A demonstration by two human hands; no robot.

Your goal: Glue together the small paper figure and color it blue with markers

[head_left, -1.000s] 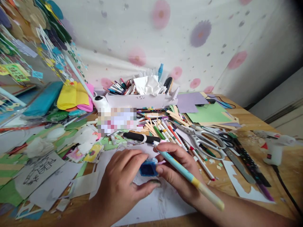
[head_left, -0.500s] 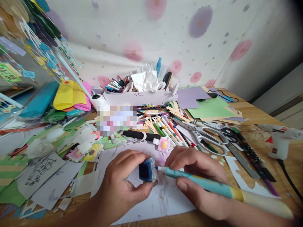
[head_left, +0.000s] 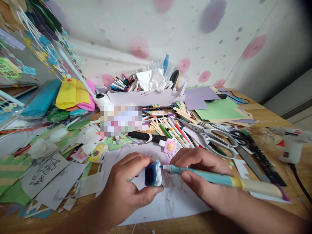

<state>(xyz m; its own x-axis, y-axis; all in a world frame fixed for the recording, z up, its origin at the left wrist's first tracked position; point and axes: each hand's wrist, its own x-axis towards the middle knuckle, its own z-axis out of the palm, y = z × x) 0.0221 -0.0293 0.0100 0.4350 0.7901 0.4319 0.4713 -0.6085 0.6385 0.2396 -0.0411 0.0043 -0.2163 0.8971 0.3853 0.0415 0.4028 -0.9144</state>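
Between the thumb and fingers of my left hand [head_left: 131, 182] is a small blue block with a whitish, uneven edge [head_left: 153, 174]; its dark blue face is turned toward me. My right hand [head_left: 202, 174] is closed around a light-blue marker [head_left: 207, 176] with a yellow band and a pale rear end. The marker's blue tip points left and is at the block's whitish edge; whether it touches I cannot tell. Below both hands lies a stained white sheet of paper [head_left: 151, 206]. A small pink card with a yellow flower [head_left: 170, 146] rests beyond the hands.
Large scissors [head_left: 218, 138] and loose markers [head_left: 179, 131] lie beyond my right hand. A hot glue gun [head_left: 291, 146] stands at the far right. Paper scraps [head_left: 48, 182] cover the left side. A white box of pens [head_left: 146, 98] stands at the back, near green paper [head_left: 220, 109].
The blue block has turned slightly in my left hand, showing more of its whitish edge. The marker now lies flatter, with its tip a little higher. The view has shifted slightly.
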